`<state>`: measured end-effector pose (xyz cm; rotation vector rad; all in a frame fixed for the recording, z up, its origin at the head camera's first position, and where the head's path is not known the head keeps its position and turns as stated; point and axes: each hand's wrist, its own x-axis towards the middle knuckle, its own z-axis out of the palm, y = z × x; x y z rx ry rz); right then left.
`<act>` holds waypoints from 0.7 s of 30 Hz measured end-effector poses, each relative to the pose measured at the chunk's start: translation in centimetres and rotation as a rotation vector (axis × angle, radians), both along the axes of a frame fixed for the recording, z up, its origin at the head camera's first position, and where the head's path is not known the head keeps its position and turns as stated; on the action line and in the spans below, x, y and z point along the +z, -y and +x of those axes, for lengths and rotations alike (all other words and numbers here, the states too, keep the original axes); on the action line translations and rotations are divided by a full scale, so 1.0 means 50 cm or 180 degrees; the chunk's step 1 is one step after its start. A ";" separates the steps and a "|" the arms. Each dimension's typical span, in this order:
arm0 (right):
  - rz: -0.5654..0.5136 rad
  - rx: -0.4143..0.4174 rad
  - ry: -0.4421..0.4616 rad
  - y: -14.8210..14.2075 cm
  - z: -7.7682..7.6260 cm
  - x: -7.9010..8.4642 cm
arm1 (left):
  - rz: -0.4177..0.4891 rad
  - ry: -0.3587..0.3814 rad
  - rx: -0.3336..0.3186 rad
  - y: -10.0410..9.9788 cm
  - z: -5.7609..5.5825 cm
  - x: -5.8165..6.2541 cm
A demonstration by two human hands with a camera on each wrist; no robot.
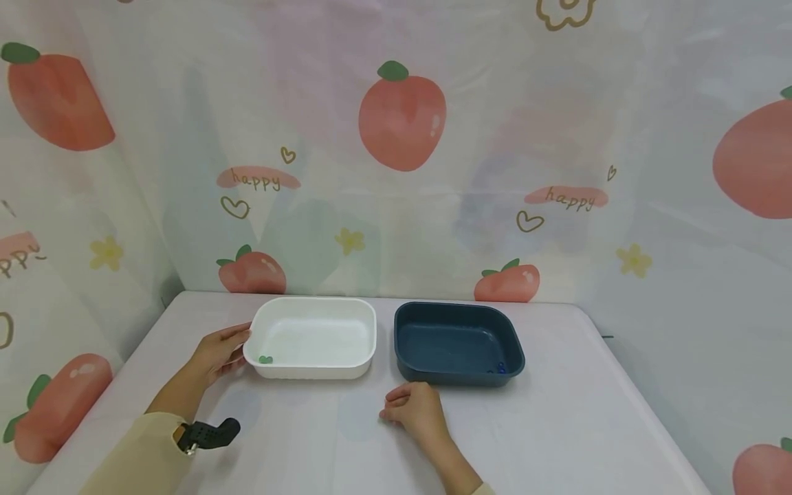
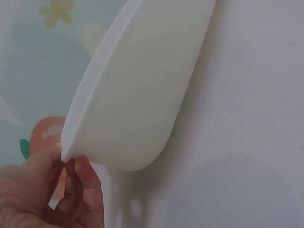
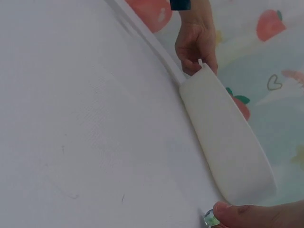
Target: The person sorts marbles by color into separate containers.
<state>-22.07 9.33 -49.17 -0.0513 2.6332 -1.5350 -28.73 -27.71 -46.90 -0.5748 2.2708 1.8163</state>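
A white rectangular basin (image 1: 312, 371) stands on the left of the table, with small green marbles (image 1: 266, 359) in its near left corner. At its left end my left hand (image 1: 219, 352) pinches the rim between thumb and fingers, as the left wrist view shows on the basin's wall (image 2: 128, 95). My right hand (image 1: 417, 411) is just in front of a dark blue basin (image 1: 458, 378), which has small blue marbles (image 1: 501, 368) in its near right corner. In the right wrist view, the right fingertips pinch a clear glass marble (image 3: 211, 218) with green inside.
Both basins stand side by side with a narrow gap, near the back of the white-covered table (image 1: 297, 440). A printed cloth backdrop (image 1: 402, 227) rises behind and at both sides. A black band (image 1: 210, 434) sticks out from the left wrist.
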 end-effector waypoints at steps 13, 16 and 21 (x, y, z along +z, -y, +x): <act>0.0090 0.0001 -0.0145 0.004 0.005 -0.001 | -0.0054 -0.0009 0.0020 -0.001 -0.001 -0.006; 0.0102 0.0000 -0.0160 0.004 0.004 -0.002 | -0.0043 -0.0019 0.0003 0.000 -0.001 -0.005; 0.0069 0.0010 -0.0194 0.001 0.004 -0.005 | -0.0030 -0.0023 0.0002 0.001 -0.001 -0.005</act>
